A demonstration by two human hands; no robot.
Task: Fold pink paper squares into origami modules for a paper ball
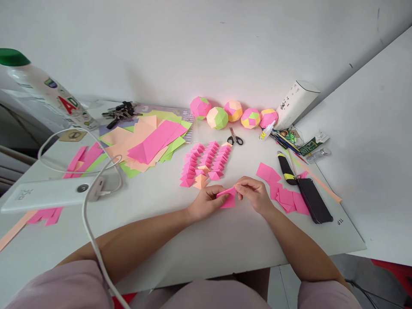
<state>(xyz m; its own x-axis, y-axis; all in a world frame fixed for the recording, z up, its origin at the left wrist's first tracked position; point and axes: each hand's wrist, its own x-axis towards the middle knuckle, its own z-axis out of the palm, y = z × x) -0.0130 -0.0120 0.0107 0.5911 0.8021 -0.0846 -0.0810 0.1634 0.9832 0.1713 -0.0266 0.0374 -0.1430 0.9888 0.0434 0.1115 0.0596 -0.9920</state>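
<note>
A small pink sheet of paper (229, 201) is held between both hands over the front middle of the table. My left hand (207, 202) grips its left side, thumb on top. At the upper right corner my right hand (255, 194) pinches the paper's folded edge between thumb and fingers. Just beyond the hands stand rows of folded pink paper units (209, 156), with a few peach ones (201, 181) among them. To the right of my right hand lie several pink paper squares (288, 199).
Several paper balls (217, 118) line the wall, with scissors (234, 136) before them. Coloured sheets (151, 146), a power bank (54, 193) with a white cable (86, 210) and a spray can (48, 92) are at left. A utility knife (286, 168) and phone (313, 200) lie right.
</note>
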